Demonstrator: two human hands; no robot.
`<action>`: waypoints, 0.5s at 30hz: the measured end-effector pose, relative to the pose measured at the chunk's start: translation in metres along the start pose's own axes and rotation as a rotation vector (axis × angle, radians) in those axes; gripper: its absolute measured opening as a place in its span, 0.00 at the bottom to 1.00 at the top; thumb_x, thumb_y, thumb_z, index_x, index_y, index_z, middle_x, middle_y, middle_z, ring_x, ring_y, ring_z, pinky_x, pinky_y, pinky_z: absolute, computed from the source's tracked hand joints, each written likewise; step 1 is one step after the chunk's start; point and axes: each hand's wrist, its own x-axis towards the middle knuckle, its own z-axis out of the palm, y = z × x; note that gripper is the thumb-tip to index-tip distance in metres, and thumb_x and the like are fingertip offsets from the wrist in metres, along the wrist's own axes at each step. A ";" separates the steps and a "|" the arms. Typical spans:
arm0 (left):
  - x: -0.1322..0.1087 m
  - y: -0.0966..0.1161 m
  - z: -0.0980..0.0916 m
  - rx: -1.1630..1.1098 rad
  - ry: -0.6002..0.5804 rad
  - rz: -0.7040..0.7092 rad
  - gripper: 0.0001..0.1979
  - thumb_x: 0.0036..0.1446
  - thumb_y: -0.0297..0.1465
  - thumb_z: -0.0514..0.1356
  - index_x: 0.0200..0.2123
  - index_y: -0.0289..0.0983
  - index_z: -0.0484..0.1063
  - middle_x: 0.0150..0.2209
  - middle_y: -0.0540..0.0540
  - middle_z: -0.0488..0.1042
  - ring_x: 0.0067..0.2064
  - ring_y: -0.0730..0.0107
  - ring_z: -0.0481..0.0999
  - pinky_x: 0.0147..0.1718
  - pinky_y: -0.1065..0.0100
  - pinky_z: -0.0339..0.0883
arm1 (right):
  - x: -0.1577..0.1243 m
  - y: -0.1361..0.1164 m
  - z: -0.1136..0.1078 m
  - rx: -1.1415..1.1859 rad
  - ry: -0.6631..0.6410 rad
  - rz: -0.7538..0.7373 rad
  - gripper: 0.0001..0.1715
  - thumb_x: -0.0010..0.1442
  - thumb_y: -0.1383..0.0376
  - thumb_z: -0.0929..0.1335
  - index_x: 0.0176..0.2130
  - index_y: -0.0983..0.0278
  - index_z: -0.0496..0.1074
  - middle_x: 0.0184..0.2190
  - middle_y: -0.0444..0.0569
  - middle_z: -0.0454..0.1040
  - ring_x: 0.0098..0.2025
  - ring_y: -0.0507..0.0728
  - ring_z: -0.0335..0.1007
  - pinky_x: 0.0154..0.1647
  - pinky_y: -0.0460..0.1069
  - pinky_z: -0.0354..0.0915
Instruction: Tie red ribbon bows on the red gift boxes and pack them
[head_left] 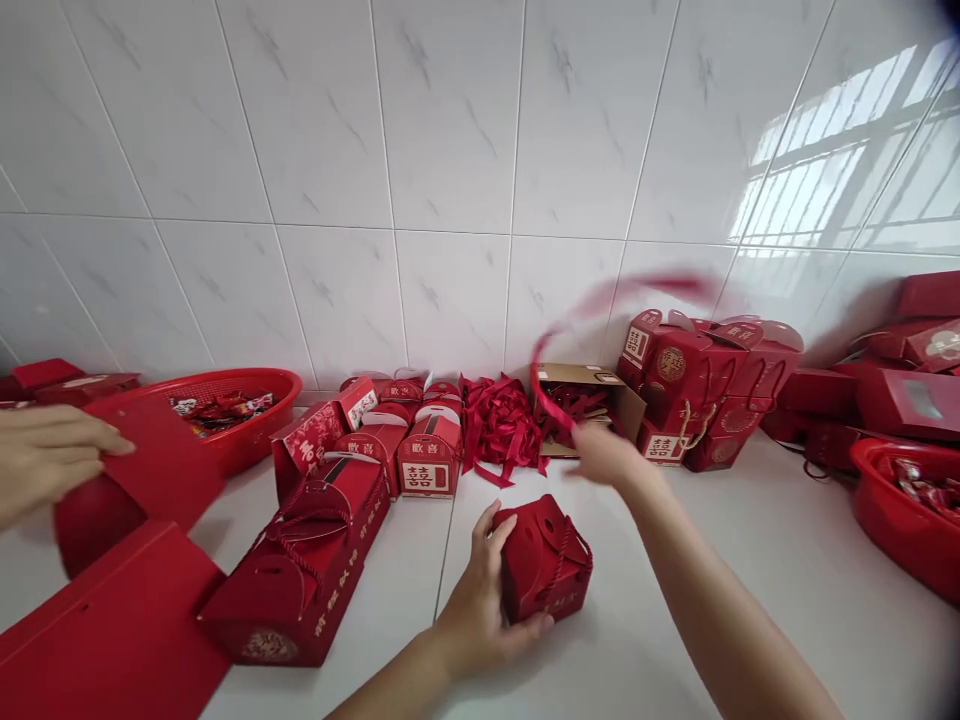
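My left hand (480,605) grips the side of a small red gift box (551,560) with a red cord handle, which stands on the white tabletop. My right hand (600,455) is raised behind it and to the right, pinching a red ribbon (553,405). The ribbon arcs up and to the right, smeared by motion. Behind the box lies a heap of red ribbons (504,425). Close to my right hand stands an open cardboard box (634,410) with dark red pieces inside.
Red gift boxes (300,560) stand in a group at left, with more stacked boxes (705,385) at right. Red baskets of wrapped sweets (262,440) (900,530) sit on both sides. Another person's hand (60,455) holds red card at far left. A tiled wall (450,150) closes the back.
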 end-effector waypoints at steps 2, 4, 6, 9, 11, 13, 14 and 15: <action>0.000 -0.001 0.000 -0.006 0.008 -0.002 0.53 0.47 0.34 0.68 0.65 0.48 0.33 0.65 0.32 0.30 0.68 0.34 0.36 0.59 0.35 0.51 | -0.009 -0.003 -0.003 0.040 -0.079 -0.011 0.13 0.65 0.60 0.65 0.46 0.65 0.71 0.44 0.51 0.74 0.42 0.55 0.72 0.42 0.53 0.70; 0.000 -0.001 0.000 -0.011 0.003 -0.011 0.52 0.48 0.34 0.68 0.65 0.47 0.34 0.65 0.32 0.31 0.68 0.34 0.36 0.59 0.36 0.52 | -0.017 -0.004 -0.009 0.093 -0.109 -0.021 0.14 0.67 0.62 0.61 0.42 0.64 0.74 0.40 0.52 0.76 0.40 0.57 0.73 0.41 0.52 0.69; 0.001 0.000 0.000 -0.026 -0.006 -0.011 0.52 0.48 0.33 0.67 0.65 0.48 0.34 0.66 0.33 0.31 0.69 0.36 0.35 0.59 0.37 0.52 | -0.027 -0.004 -0.017 0.142 -0.127 -0.041 0.20 0.68 0.62 0.58 0.40 0.62 0.76 0.38 0.53 0.78 0.39 0.59 0.74 0.39 0.52 0.67; 0.002 0.003 -0.001 -0.098 -0.007 -0.032 0.50 0.50 0.32 0.66 0.65 0.49 0.33 0.66 0.34 0.29 0.69 0.39 0.37 0.59 0.39 0.54 | -0.044 -0.002 -0.030 0.218 -0.198 -0.098 0.21 0.67 0.57 0.59 0.42 0.60 0.77 0.39 0.51 0.79 0.38 0.59 0.74 0.38 0.51 0.68; 0.003 0.005 -0.003 -0.122 -0.014 -0.052 0.49 0.51 0.32 0.65 0.65 0.49 0.33 0.66 0.34 0.28 0.69 0.40 0.39 0.59 0.40 0.56 | -0.058 -0.003 -0.035 0.313 -0.271 -0.153 0.22 0.64 0.53 0.62 0.52 0.58 0.73 0.49 0.51 0.76 0.43 0.59 0.74 0.40 0.51 0.69; 0.004 0.006 -0.003 -0.094 -0.021 -0.058 0.48 0.51 0.31 0.65 0.65 0.49 0.35 0.66 0.35 0.28 0.69 0.41 0.39 0.59 0.41 0.55 | -0.072 -0.005 -0.037 0.400 -0.366 -0.239 0.37 0.56 0.50 0.69 0.62 0.54 0.62 0.60 0.52 0.66 0.54 0.62 0.69 0.46 0.52 0.69; 0.004 0.007 -0.004 -0.071 -0.021 -0.053 0.47 0.52 0.31 0.64 0.65 0.48 0.35 0.66 0.35 0.28 0.69 0.42 0.38 0.59 0.41 0.55 | -0.078 -0.007 -0.038 0.424 -0.413 -0.284 0.42 0.52 0.50 0.72 0.63 0.52 0.60 0.64 0.52 0.60 0.59 0.64 0.64 0.50 0.53 0.67; 0.004 0.008 -0.004 -0.054 -0.019 -0.047 0.46 0.52 0.31 0.64 0.65 0.48 0.36 0.66 0.36 0.28 0.69 0.42 0.38 0.60 0.41 0.55 | -0.083 -0.008 -0.039 0.432 -0.448 -0.325 0.42 0.49 0.52 0.74 0.61 0.50 0.62 0.66 0.50 0.56 0.62 0.65 0.59 0.53 0.54 0.66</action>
